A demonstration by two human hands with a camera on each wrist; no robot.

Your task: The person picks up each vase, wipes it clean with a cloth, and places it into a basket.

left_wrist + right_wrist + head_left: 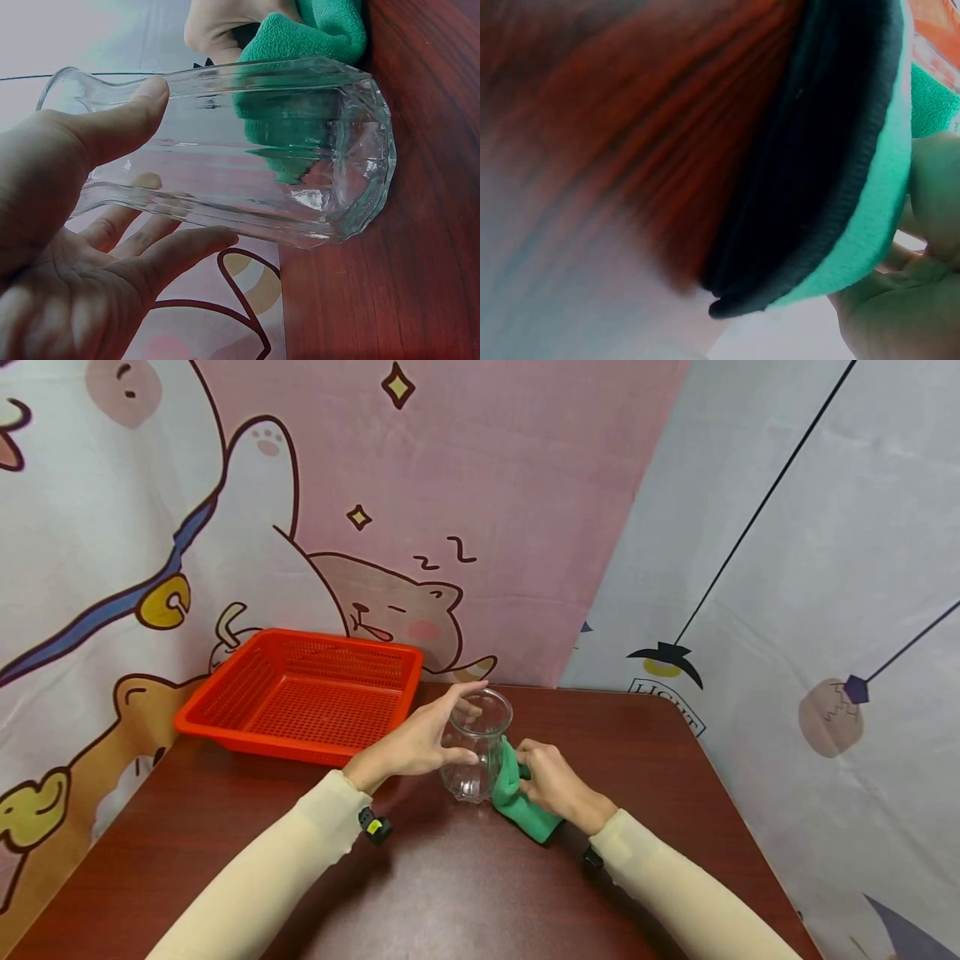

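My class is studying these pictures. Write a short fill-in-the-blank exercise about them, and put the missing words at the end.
1. In the head view, the right hand holds a ____ cloth.
2. The left hand holds the vase, whose mouth faces ____.
3. In the head view, the basket stands to the ____ of the vase.

Missing words: green; upward; left.
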